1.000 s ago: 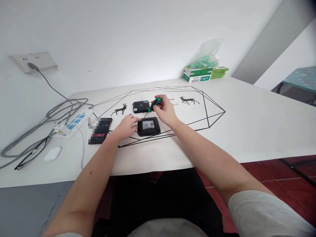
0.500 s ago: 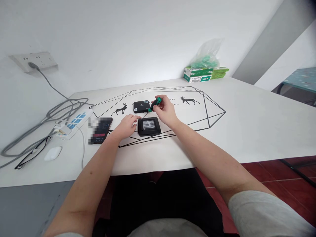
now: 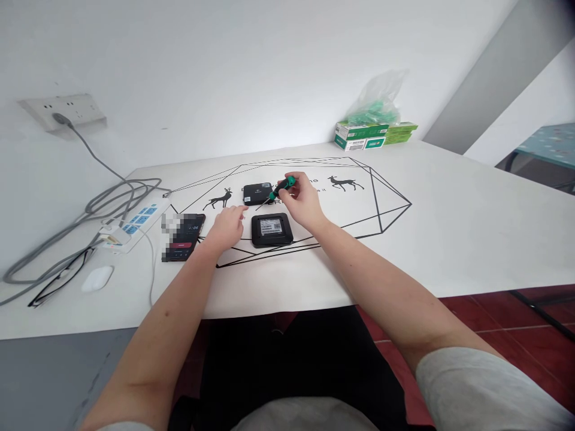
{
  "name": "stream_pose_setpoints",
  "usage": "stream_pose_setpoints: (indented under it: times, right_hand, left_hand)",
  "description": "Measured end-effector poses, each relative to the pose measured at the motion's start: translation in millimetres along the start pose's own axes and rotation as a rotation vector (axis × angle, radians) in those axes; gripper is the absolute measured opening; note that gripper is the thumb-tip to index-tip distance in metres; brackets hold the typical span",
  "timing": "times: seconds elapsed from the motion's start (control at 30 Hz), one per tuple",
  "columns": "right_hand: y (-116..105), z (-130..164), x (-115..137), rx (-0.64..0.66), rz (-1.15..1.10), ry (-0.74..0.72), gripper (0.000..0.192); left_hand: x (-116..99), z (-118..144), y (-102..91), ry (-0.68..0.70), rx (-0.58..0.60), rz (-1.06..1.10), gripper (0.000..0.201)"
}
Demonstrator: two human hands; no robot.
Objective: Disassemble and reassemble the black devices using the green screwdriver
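Green-and-black screwdriver with a slim metal shaft [image 3: 282, 187] sits in the right hand [image 3: 303, 197], the thumb and fingers closed round its handle. Its shaft slants down to the left, over the gap between two black boxes; whether the tip meets the surface below, or carries anything, is too small to tell. The left hand [image 3: 227, 227] is half open, index finger stretched out near that tip and the other fingers loosely bent, with nothing visible in its hold, though the palm side is hidden.

Just below the shaft lies a flat, square black plastic box with a white printed label [image 3: 272, 230], apart from both hands. Beyond it rests a smaller black box with pale stickers [image 3: 257, 194]. Left of the left hand is a dark phone [image 3: 191, 236], and further out a white power strip with blue sockets [image 3: 139, 224] and a white rounded case [image 3: 97, 279], all on the white desk [image 3: 449, 239].

With the tip so close to the outstretched finger, a slip of the handle could jab it. A careless swing might scratch either box, and anything tiny at the tip could drop and roll away if jolted.
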State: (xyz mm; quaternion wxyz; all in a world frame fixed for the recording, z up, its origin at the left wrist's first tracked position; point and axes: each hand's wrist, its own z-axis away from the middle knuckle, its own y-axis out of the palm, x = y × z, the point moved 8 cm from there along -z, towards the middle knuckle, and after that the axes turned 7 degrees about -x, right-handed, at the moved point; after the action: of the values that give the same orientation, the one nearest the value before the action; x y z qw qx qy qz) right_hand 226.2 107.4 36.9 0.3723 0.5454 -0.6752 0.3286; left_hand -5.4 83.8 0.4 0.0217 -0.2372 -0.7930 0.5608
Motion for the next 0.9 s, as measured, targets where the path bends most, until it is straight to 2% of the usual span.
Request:
stream_pose_setpoints:
  times: [0.1,0.17,0.37,0.57,0.67,0.77,0.9]
  right_hand:
    - [7,3,-4,0.056,0.02,0.004,0.036]
    - [15,6,-7,0.115,0.042,0.0,0.033]
    - [30,16,-15,0.227,0.082,0.042,0.031]
    - [24,11,-17,0.163,0.067,0.035,0.032]
    - [17,7,-16,0.104,0.037,0.041,0.034]
    - [12,4,-13,0.064,0.023,0.039,0.033]
    - [11,3,-12,0.052,0.026,0.042,0.033]
  left_hand:
    - [22,-2,-8.9,-0.168,-0.124,-0.123,0.04]
    - [29,-2,-11.1,-0.232,-0.161,-0.168,0.033]
    - [21,-2,-0.7,-0.195,-0.085,-0.16,0.029]
    - [20,-1,-0.1,-0.194,-0.108,-0.152,0.025]
    - [27,1,-9.5,-0.264,-0.186,-0.166,0.023]
    - [38,4,-20.4,-0.367,-0.264,-0.207,0.031]
    - [55,7,-24.0,-0.521,-0.264,-0.274,0.049]
